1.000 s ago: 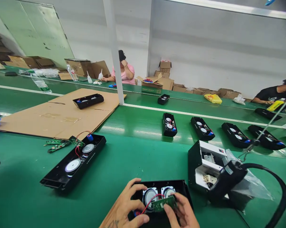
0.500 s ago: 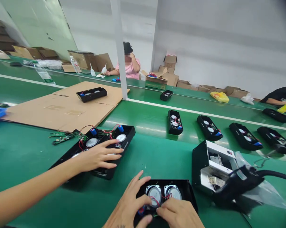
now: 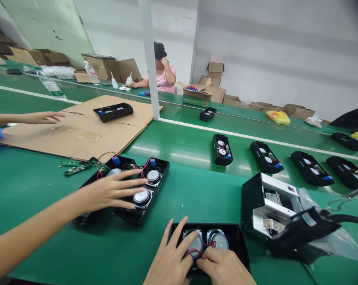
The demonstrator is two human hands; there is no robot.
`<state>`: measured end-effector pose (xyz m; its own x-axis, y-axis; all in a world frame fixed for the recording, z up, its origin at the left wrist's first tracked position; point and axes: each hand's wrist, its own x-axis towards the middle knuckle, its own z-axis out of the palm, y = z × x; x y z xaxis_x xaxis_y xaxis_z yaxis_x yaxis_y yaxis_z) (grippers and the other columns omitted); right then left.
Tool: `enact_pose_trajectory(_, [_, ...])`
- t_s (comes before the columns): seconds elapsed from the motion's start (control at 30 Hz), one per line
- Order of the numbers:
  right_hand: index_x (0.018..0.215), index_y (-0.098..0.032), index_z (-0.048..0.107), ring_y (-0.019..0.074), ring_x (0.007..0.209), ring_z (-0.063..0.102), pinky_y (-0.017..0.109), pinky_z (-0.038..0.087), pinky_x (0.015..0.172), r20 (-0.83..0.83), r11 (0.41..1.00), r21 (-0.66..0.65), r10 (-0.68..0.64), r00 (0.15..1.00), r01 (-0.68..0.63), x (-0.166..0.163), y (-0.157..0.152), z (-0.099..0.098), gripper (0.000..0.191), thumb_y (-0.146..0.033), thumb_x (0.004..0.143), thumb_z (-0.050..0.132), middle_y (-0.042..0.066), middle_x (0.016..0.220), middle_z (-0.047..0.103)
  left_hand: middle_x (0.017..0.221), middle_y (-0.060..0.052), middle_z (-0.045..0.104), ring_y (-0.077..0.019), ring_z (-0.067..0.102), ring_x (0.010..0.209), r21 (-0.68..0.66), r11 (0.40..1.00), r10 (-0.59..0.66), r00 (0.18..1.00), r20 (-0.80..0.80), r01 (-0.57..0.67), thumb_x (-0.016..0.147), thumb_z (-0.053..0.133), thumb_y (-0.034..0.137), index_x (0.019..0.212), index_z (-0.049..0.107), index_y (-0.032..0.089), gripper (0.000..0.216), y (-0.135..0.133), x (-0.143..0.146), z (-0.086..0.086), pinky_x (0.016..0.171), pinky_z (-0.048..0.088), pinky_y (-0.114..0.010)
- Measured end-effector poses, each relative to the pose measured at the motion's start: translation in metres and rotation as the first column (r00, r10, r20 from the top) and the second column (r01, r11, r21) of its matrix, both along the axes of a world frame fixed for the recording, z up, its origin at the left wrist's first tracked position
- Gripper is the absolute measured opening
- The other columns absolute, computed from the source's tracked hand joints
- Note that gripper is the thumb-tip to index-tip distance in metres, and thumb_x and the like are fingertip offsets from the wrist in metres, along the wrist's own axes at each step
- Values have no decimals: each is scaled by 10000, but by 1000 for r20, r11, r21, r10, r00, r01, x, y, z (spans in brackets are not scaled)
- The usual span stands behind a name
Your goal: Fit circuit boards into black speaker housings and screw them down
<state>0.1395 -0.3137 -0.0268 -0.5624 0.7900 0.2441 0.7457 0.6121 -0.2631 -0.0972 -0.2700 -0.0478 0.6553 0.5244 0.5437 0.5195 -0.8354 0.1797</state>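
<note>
Housing [image 3: 236,242], lower centre | circuit board [image 3: 194,268] had dropped inside, seemingly for seating | left hand [image 3: 173,258] lay spread; right hand [image 3: 223,266] bunched, pinch unclear

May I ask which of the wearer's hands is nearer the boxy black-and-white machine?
Right: the right hand is left of the machine, nearer the camera; the left hand is farther left.

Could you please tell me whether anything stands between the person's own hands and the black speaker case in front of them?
Nothing visible does: the left hand and right hand are both at the open speaker case. A co-worker's hand is over other cases, off to the left.
</note>
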Motion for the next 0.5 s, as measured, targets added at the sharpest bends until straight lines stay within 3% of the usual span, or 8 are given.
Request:
enact_pose_trajectory(0.13, [1104, -307, 799, 136, 726, 739, 257, 517, 660, -98, 988, -150, 16, 995, -31, 8, 1, 4, 339, -48, 921, 680, -53, 911, 787, 1379, -7, 762, -375, 335, 1666, 0, 1000, -26, 999, 44, 26, 800, 979, 390, 817, 703, 246, 312, 3, 3, 3, 1449, -18, -548])
enact_pose_trajectory(0.2, [1140, -309, 796, 163, 811, 774, 254, 552, 721, -80, 978, -208, -37, 996, 19, 9, -4, 2, 423, -47, 818, 713, -38, 969, 804, 1361, 2, 771, -374, 350, 1658, -3, 999, -39, 997, 64, 39, 786, 1002, 387, 797, 695, 240, 341, 4, 2, 1, 1451, -31, -543])
enact_pose_trajectory(0.3, [1042, -273, 791, 205, 859, 792, 272, 587, 769, -57, 973, -197, -131, 990, 118, 2, -12, -2, 464, -6, 678, 686, -8, 955, 806, 1399, 8, 764, -404, 382, 1650, -63, 996, -58, 998, 28, 59, 750, 1024, 392, 835, 727, 235, 347, 7, 0, -3, 1447, -81, -560])
enact_pose_trajectory(0.4, [1054, -270, 794, 227, 937, 800, 292, 606, 847, -102, 955, -226, -221, 970, 194, -9, -10, 9, 517, 31, 661, 643, 15, 1014, 824, 1446, -4, 751, -486, 399, 1644, -248, 962, -128, 990, -52, 111, 739, 1017, 391, 916, 794, 245, 321, 16, -2, 3, 1413, -54, -726])
enact_pose_trajectory(0.5, [1157, -290, 807, 272, 1094, 783, 371, 581, 1021, -128, 910, -361, -263, 956, 202, -15, 8, 41, 520, 10, 750, 683, 34, 1149, 842, 1440, -4, 761, -558, 423, 1620, -526, 846, -182, 976, -121, 92, 741, 996, 318, 998, 857, 296, 293, 39, 2, 26, 1312, 72, -911])
